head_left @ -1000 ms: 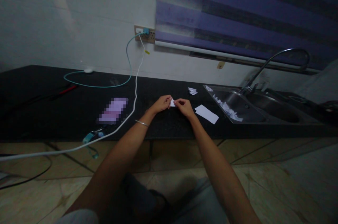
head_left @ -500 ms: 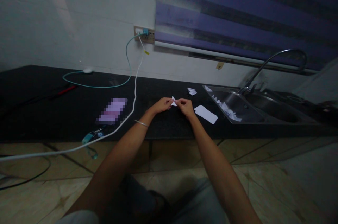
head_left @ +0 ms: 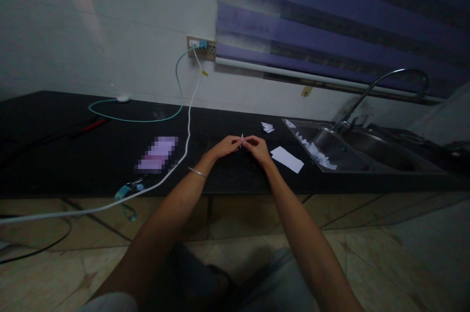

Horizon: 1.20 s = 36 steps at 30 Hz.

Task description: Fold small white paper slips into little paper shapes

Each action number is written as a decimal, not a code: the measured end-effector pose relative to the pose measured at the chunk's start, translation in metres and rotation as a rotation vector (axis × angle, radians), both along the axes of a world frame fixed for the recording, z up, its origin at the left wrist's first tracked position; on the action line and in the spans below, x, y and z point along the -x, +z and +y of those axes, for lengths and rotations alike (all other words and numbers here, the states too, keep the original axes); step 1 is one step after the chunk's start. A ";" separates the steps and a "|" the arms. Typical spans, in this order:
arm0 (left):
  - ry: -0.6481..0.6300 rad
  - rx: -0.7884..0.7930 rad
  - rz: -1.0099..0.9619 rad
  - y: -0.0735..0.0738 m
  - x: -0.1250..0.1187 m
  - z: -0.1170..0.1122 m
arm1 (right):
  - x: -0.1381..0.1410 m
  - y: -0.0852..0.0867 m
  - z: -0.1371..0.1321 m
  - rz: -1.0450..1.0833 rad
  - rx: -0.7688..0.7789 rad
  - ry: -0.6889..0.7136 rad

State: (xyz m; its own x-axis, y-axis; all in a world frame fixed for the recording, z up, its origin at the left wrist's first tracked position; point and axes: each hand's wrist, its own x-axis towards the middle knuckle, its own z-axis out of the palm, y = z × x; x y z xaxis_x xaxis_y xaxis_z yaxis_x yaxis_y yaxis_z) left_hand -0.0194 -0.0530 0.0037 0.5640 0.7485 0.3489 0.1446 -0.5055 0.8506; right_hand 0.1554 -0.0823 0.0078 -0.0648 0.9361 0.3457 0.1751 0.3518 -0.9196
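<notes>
Over the black countertop [head_left: 235, 180], my left hand [head_left: 225, 146] and my right hand [head_left: 258, 148] meet with fingertips pinched together. Between them is a small folded piece of white paper [head_left: 242, 136], mostly covered by the fingers; only thin white bits show above and below them. Just right of my right hand lie flat white paper sheets [head_left: 287, 159]. Farther back sits a small cluster of folded paper pieces [head_left: 268, 127]. More folded white pieces [head_left: 316, 153] rest in a row along the left side of the sink.
The steel sink [head_left: 367, 171] with a curved faucet [head_left: 370, 87] is at right. A pixelated phone-like rectangle [head_left: 157, 154] lies at left, near a teal strap [head_left: 124, 191]. A white cable [head_left: 188, 126] and a teal cable [head_left: 147, 121] run from a wall socket [head_left: 201, 48].
The white paper between my fingers showed as a small triangle before; now the fingers are closer together and cover most of it. Other things stay in place.
</notes>
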 end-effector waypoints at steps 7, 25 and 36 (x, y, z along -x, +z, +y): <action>-0.030 -0.065 0.047 0.001 0.001 -0.001 | 0.001 0.002 -0.001 0.086 0.049 0.074; 0.074 -0.038 0.027 0.004 0.002 -0.004 | -0.002 -0.003 -0.001 0.080 0.068 0.073; 0.069 0.082 -0.088 0.001 0.001 0.001 | -0.003 0.005 -0.009 0.110 0.110 0.084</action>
State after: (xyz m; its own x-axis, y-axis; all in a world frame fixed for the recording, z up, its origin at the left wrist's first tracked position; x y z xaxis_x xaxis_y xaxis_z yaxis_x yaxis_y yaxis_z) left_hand -0.0203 -0.0524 0.0045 0.4803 0.8124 0.3307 0.0999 -0.4252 0.8996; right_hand 0.1580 -0.0910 0.0125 -0.1119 0.9616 0.2505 0.0454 0.2568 -0.9654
